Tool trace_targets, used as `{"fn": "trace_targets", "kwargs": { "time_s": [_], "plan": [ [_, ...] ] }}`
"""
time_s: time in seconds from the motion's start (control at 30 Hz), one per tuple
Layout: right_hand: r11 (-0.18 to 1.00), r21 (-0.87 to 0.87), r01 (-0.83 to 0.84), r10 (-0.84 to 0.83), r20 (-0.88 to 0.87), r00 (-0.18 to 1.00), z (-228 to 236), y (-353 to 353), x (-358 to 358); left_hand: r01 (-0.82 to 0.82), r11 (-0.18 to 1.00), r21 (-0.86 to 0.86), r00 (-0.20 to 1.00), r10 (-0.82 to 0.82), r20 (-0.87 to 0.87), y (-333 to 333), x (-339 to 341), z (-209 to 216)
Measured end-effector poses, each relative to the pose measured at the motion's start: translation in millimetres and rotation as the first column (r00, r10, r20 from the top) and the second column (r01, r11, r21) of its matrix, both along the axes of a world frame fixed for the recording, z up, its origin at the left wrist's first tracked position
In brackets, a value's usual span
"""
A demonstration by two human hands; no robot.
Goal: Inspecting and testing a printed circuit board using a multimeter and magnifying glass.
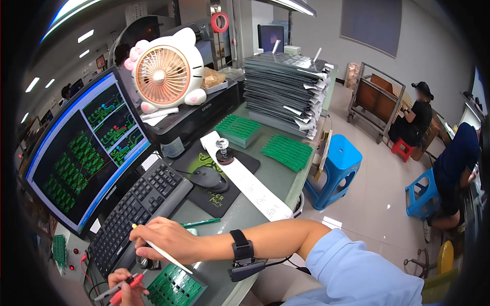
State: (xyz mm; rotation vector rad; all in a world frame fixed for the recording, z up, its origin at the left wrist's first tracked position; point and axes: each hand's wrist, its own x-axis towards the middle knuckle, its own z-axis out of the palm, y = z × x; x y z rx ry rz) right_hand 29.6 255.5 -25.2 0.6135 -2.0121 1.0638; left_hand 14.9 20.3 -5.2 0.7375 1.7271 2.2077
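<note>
My left hand [127, 288], at the lower left, is closed around a red test probe [121, 295] and a slim grey pen-like probe [105, 292]. Between the fingers of my right hand [166, 238] is a thin white stick [166, 255] with a yellowish tip, slanting down toward the boards. Green circuit boards [173, 288] with rows of dark slots lie below my right hand and beside my left one. A black strap with a small device [242, 250] circles my right wrist. Close by my right hand lies a thin green stick [201, 222].
A monitor [87, 153] and black keyboard [135, 206] stand left, with a mouse [209, 178] on its pad. A paper strip [250, 186] bears a round stamp [223, 153]. Green board stacks [237, 129], tall dark stacked trays [283, 86] and a fan [163, 74] stand behind. Blue stool [339, 168] right.
</note>
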Motion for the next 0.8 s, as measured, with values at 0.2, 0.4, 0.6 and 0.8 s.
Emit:
{"fn": "trace_targets", "kwargs": {
  "time_s": [0.2, 0.4, 0.6, 0.8],
  "plan": [
    [0.999, -0.033, 0.022, -0.021, 0.012, 1.000, -4, 6, -8, 0.173, 0.967, -0.185, 0.979, -0.149, 0.136, 7, 16, 10],
    [0.996, -0.029, 0.081, -0.081, 0.002, 0.997, -8, 6, -13, 0.198, 0.923, -0.330, 0.979, -0.170, 0.113, 10, 19, 9],
    [0.993, -0.014, 0.120, -0.121, -0.049, 0.992, -13, 5, -17, 0.165, 0.916, -0.365, 0.986, -0.156, 0.055, 12, 19, 9],
    [0.992, -0.045, 0.116, -0.118, -0.051, 0.992, -17, 4, -21, 0.169, 0.923, -0.346, 0.986, -0.153, 0.071, 11, 20, 9]
  ]
}}
